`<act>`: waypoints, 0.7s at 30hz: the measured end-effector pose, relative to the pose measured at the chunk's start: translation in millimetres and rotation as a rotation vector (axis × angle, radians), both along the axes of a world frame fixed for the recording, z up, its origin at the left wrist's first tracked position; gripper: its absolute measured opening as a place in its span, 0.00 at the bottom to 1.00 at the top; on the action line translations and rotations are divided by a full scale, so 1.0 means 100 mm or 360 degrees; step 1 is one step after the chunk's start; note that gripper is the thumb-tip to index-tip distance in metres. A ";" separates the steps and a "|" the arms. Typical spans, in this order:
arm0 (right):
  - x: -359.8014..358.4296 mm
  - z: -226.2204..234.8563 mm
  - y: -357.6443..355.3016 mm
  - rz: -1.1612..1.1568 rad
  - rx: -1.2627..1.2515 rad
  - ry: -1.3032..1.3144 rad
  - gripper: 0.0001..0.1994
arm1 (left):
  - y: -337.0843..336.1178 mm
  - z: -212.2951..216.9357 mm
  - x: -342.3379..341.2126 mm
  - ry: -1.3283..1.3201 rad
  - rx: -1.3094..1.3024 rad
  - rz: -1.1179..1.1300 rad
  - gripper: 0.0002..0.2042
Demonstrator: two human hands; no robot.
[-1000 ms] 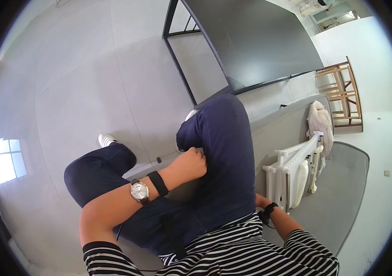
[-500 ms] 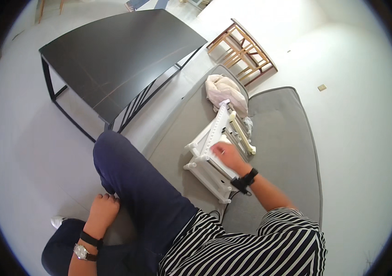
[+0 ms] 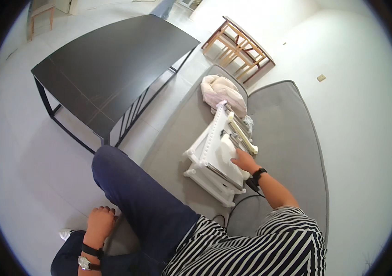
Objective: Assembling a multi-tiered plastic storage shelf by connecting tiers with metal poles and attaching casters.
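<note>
My right hand (image 3: pixel 245 161) has its fingers closed on the edge of a smooth, curved white plastic piece (image 3: pixel 227 148). That piece lies over a white plastic rack frame (image 3: pixel 208 152) with metal rods and round knobbed ends, tilted on the sofa seat. Beside it, a cream-coloured bar (image 3: pixel 241 133) rests along the rack's far right side. Down at the left, my left hand (image 3: pixel 102 223) rests by my leg (image 3: pixel 136 184), holding nothing. Its fingers are loosely bent and slightly apart, with the tips partly hidden.
A grey sofa (image 3: pixel 283 133) carries the rack and a crumpled pale cloth bundle (image 3: pixel 223 89). A black cable (image 3: pixel 237 207) curves near my right side. The dark table (image 3: pixel 118 64) with black metal legs stands ahead left; a wooden-framed piece of furniture (image 3: pixel 237 46) stands farther back.
My right hand has moved right and slightly down from the rack's front edge onto the curved white piece, which now shows more fully. My left hand stays by my leg. The view has shifted slightly.
</note>
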State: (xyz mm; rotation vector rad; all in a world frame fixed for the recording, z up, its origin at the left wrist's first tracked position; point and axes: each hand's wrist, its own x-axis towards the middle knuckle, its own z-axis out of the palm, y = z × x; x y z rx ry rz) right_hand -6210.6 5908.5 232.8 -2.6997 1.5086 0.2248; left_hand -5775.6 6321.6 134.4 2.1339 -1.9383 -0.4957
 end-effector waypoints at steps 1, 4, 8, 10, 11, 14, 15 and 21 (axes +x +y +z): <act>0.02 0.06 -0.01 -0.0031 -0.0070 -0.0034 0.22 | -0.02 0.01 0.02 -0.0013 -0.0001 0.0017 0.10; 0.42 0.48 0.00 0.0213 -0.0336 -0.0038 0.23 | -0.02 -0.01 0.05 0.0011 0.0091 0.0053 0.11; 1.30 1.01 -0.11 0.0391 -0.0246 -0.0064 0.24 | 0.01 -0.17 0.12 0.0033 0.0251 0.0101 0.14; 1.90 1.07 -0.19 0.0947 -0.0296 -0.0421 0.22 | 0.14 -0.18 0.17 0.0028 0.0391 0.0145 0.16; 2.21 1.03 -0.22 0.1035 -0.0301 -0.0357 0.21 | 0.18 -0.19 0.19 0.0031 0.0388 0.0182 0.16; 3.13 0.78 -0.25 0.1368 -0.0284 -0.0288 0.18 | 0.19 -0.23 0.28 0.0115 0.0497 0.0250 0.18; 3.46 0.71 -0.19 0.1473 -0.0226 -0.0272 0.17 | 0.21 -0.25 0.30 0.0135 0.0520 0.0264 0.19; 4.84 0.20 0.06 0.1743 -0.0383 -0.0142 0.16 | 0.28 -0.21 0.39 0.0176 0.0575 0.0351 0.18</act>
